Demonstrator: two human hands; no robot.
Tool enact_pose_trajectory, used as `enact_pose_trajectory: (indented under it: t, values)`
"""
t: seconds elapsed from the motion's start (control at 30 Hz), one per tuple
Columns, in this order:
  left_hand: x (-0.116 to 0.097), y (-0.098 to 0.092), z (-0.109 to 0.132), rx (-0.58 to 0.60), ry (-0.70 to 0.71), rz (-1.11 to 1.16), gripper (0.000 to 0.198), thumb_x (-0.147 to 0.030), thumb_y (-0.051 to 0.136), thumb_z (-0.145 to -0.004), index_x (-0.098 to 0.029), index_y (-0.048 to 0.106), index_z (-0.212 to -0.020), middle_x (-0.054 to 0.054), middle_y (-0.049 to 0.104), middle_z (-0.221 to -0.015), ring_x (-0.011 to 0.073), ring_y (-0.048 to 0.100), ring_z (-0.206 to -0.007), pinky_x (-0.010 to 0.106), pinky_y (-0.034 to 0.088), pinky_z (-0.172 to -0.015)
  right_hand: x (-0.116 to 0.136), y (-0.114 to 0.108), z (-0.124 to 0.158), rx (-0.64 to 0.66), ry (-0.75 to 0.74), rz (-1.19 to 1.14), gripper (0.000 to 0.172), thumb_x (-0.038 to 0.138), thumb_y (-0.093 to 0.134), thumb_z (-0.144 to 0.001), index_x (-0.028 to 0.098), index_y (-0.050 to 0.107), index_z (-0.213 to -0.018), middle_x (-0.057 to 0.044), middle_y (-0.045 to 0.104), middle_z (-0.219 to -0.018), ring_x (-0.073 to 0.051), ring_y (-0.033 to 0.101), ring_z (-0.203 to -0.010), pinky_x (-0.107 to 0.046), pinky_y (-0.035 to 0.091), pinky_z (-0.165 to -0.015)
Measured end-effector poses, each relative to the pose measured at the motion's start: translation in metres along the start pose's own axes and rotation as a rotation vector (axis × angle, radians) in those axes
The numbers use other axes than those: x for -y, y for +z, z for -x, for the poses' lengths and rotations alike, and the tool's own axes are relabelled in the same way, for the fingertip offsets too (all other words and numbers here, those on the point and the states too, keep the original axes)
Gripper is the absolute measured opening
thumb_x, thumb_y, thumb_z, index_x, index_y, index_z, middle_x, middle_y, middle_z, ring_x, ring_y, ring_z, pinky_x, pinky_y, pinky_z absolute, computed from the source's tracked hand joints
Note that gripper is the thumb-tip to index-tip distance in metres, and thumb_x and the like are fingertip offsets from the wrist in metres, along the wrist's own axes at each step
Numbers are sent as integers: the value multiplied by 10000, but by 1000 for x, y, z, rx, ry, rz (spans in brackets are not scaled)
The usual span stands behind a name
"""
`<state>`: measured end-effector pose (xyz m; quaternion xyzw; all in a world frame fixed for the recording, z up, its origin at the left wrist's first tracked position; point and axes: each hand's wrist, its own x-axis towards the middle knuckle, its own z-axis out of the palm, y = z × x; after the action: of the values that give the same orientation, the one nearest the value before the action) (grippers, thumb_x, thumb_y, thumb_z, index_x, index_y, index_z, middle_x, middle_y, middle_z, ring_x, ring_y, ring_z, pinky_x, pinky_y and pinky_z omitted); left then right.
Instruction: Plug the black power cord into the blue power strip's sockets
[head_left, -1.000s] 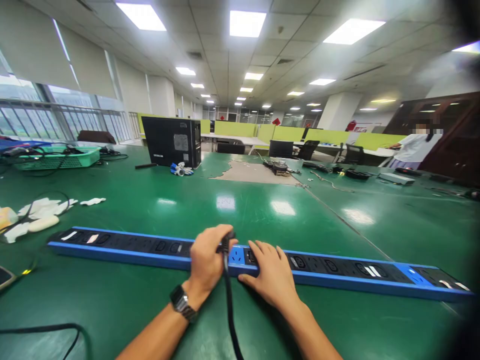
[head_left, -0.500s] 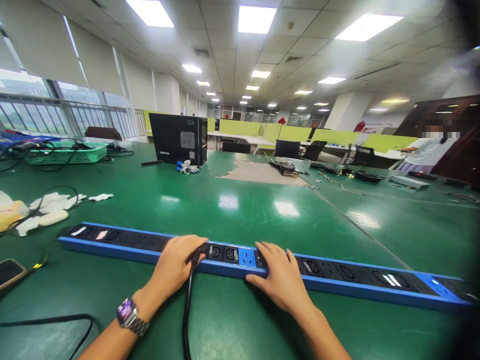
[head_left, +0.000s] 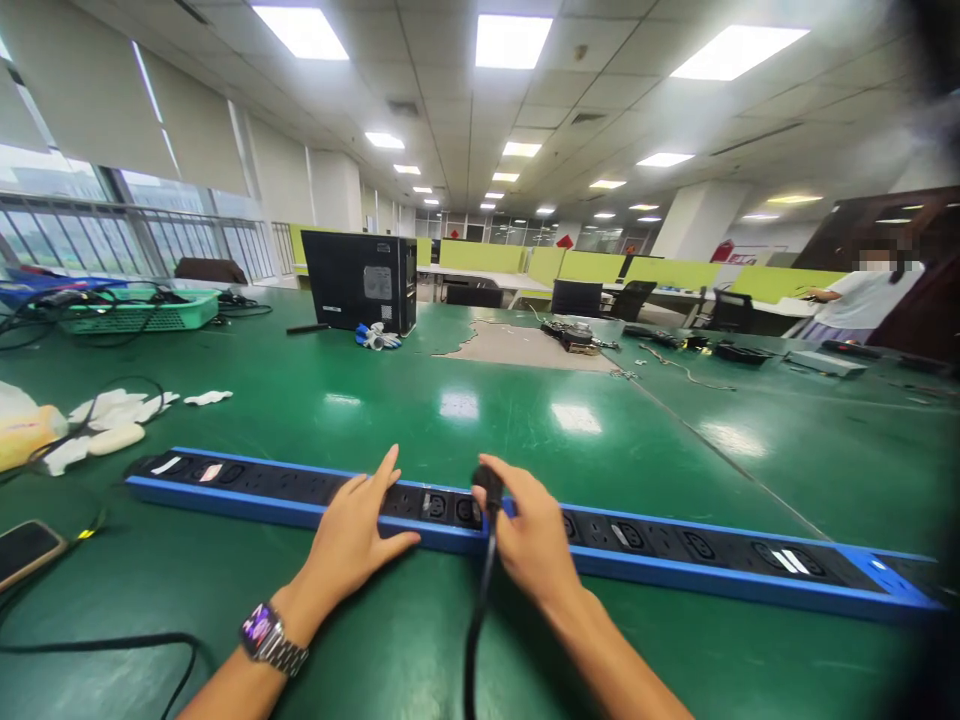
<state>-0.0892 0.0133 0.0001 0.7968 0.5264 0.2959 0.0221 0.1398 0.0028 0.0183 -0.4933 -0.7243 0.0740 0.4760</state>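
Note:
A long blue-and-black power strip [head_left: 300,488] lies across the green table in front of me. My right hand [head_left: 531,525] pinches a black plug [head_left: 489,488] over the strip's middle, near its blue socket; whether the plug touches the strip I cannot tell. From the plug a thick black cord [head_left: 474,630] hangs down toward me. Just left of it, my left hand [head_left: 358,530] rests across the strip with fingers and thumb spread, holding nothing. The sockets under both hands are hidden.
At the left are a phone [head_left: 28,552], white scraps [head_left: 112,408] and a green basket [head_left: 161,312] of cables. Behind the strip stand a black computer case [head_left: 352,280] and crumpled gloves [head_left: 377,337]. Loose parts [head_left: 574,335] lie farther back. A person [head_left: 866,295] is at the far right.
The plug has passed from my left hand to my right hand and moved right along the strip. My left hand's fingers have opened out. My right hand has lifted off the strip.

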Motion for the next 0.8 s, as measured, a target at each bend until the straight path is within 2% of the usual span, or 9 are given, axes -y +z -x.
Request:
enact_pose_trajectory:
  t: [0.13,0.23,0.33,0.4,0.47,0.57,0.67,0.73,0.8]
  values:
    - [0,1,0,-1,-23,17,1029,-435,729,-723,-260,82,-1504,89,635,-1254,298,541,-1180,483,394,-1009,-34,-33,18,160,73,36,331,379,537,-878,228,613,-1162,-75,687,-1110,-217,632,-1021,-367,497,-893]
    - [-10,1,-1,3,29,38,960,-446,720,-729,-255,164,-1488,108,605,-1289,297,537,-1192,521,352,-1045,-36,-31,20,217,38,85,323,360,521,-885,230,601,-1170,-81,671,-1153,-222,609,-1073,-404,468,-947]
    - [-33,2,-7,55,155,74,842,-392,715,-748,-256,273,-1451,117,552,-1346,286,523,-1209,496,378,-1040,-32,-27,18,289,10,137,324,326,501,-890,238,585,-1190,-75,663,-1182,-219,599,-1097,-489,379,-1041]
    - [-53,7,-15,117,278,89,804,-348,718,-752,-252,311,-1438,115,537,-1360,282,506,-1224,469,396,-1035,-33,-32,19,356,3,165,408,310,498,-881,251,519,-1284,-70,613,-1276,-216,556,-1178,-540,272,-1106]
    - [-70,15,-25,168,394,81,758,-324,709,-764,-241,350,-1426,120,538,-1355,290,502,-1225,469,397,-1035,-37,-40,22,401,14,204,590,311,529,-846,240,376,-1412,-82,527,-1380,-219,487,-1266,-560,200,-1134]
    - [-88,31,-36,182,455,117,526,-230,635,-817,-241,498,-1324,93,631,-1221,269,575,-1120,444,453,-970,-43,-50,27,384,74,318,782,342,600,-773,185,278,-1468,-118,455,-1437,-250,426,-1319,-563,206,-1133]
    - [-91,35,-42,7,364,328,365,-137,535,-864,-248,595,-1206,43,692,-1091,198,632,-997,349,499,-897,-45,-52,29,385,75,420,741,391,662,-718,185,435,-1392,-118,480,-1417,-284,427,-1314,-553,247,-1122]
    - [-83,26,-42,-178,273,458,328,-152,525,-884,-244,610,-1188,37,691,-1117,174,637,-1000,306,497,-900,-43,-51,29,396,63,454,704,431,680,-708,193,500,-1345,-112,503,-1399,-290,443,-1300,-544,265,-1118]
    - [-65,12,-38,-293,206,473,317,-215,565,-881,-239,616,-1194,44,682,-1160,184,633,-1040,307,482,-937,-42,-49,28,389,65,467,680,454,674,-721,191,520,-1328,-110,514,-1389,-286,453,-1292,-536,275,-1119]
